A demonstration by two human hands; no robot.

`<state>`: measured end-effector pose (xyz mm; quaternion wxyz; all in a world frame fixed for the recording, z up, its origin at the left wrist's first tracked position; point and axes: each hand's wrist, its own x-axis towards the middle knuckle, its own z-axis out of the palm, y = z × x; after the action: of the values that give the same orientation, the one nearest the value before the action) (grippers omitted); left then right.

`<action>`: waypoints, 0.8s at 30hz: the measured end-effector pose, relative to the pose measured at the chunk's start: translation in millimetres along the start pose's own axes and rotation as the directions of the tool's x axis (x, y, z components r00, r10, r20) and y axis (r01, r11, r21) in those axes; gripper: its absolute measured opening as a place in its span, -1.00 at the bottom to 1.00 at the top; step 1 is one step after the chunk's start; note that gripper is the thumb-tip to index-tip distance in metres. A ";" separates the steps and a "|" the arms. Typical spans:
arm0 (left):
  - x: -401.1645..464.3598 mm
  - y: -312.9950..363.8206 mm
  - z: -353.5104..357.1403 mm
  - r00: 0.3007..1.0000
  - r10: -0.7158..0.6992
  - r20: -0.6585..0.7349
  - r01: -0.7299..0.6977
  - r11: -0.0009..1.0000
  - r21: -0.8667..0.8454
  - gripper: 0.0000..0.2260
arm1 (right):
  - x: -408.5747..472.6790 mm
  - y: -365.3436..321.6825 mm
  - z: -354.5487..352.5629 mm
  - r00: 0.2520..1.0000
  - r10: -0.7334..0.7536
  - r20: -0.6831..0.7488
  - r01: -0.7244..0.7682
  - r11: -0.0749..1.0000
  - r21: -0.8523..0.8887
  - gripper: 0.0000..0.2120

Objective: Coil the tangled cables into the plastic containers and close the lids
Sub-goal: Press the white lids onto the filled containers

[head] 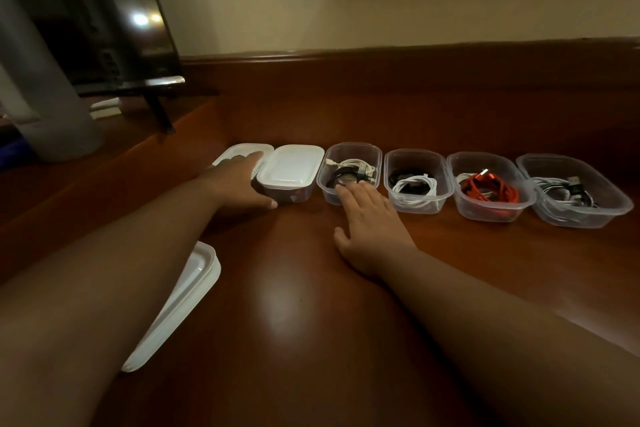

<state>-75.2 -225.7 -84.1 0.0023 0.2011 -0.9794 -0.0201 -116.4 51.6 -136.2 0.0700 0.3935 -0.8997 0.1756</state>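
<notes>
Broadly, a polished wooden table [311, 305] fills the view, with a dark television [104, 17] standing at its far left corner and a grey curtain [38, 107] hanging in front of the screen's left side. Along the table runs a row of six plastic containers, taken here from the second lidded container [289, 174], which carries a white lid pressed down on it. Just left of it, touching, sits the first lidded container [242, 152], partly hidden by the left hand. Just right of it stands an open container [351, 172] holding coiled black and white cables [349, 172]. Next right is another open tub [417, 178] with a white cable [415, 189] coiled over a black one. Further right an open tub [488, 185] holds an orange-red cable [488, 189], and the farthest tub [571, 191] holds white and black cables [568, 189]. Well in front of the landmark and to its left, a stack of spare white lids [180, 305] lies near the table's edge, partly under the left forearm.

The left hand [239, 184] rests in the gap at the landmark's left side, fingers straight and together over the first lid, thumb at the landmark's near corner. The right hand [370, 222] lies flat on the table, fingers spread slightly, tips touching the near rim of the open container beside the landmark.
</notes>
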 end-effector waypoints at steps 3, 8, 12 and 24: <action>1.3 1.1 -3.4 0.999 -0.033 -0.003 0.033 0.999 0.044 0.05 | -0.6 -0.5 0.0 1.000 0.007 -0.006 -0.007 1.000 -0.003 -0.31; 3.7 1.7 -11.9 0.995 -0.058 0.084 0.053 0.996 0.067 0.05 | -2.3 -2.3 -3.1 0.998 0.007 -0.056 -0.008 1.000 -0.011 -0.37; -15.7 9.6 -25.1 0.999 0.008 0.047 -0.007 1.000 -0.013 0.00 | -5.7 -3.3 -5.6 0.996 -0.003 -0.093 0.000 0.999 -0.037 -0.47; -180.1 11.4 -17.4 0.998 -0.015 -0.064 0.020 0.997 0.074 -0.75 | -97.4 -43.9 -29.7 0.999 0.034 -0.026 -0.032 0.996 0.080 -0.46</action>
<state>86.0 -144.9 -65.7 0.0259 0.2100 -0.9771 0.0228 -18.4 101.6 -122.9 0.0637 0.3785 -0.8973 0.2180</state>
